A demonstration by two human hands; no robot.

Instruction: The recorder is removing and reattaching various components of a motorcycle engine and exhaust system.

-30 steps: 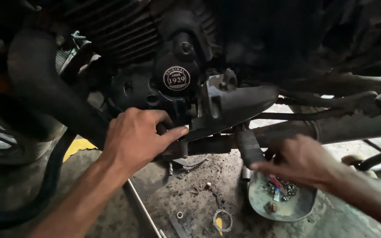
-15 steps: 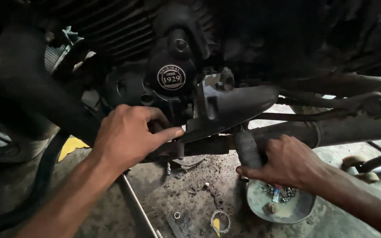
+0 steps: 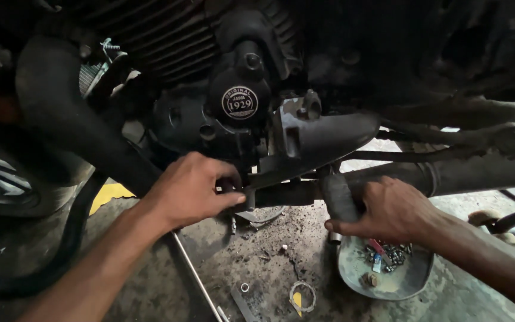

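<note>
I look under a black motorcycle engine (image 3: 210, 113) with a round badge cover (image 3: 239, 102). My left hand (image 3: 191, 189) pinches something small at the lower edge of the engine, beside a dark metal side cover (image 3: 317, 140); what the fingertips hold is hidden. My right hand (image 3: 388, 210) rests against a dark rubber-covered peg (image 3: 338, 197) hanging below the frame, fingers curled around its lower end.
A shallow metal dish (image 3: 388, 280) with several small bolts and bits lies on the dirty concrete floor under my right hand. A long thin rod (image 3: 198, 280), a small ring (image 3: 302, 295) and a washer lie on the floor. An exhaust pipe (image 3: 466, 173) runs to the right.
My right hand has moved left and up from over the dish onto the peg. My left hand has stayed at the engine's lower edge.
</note>
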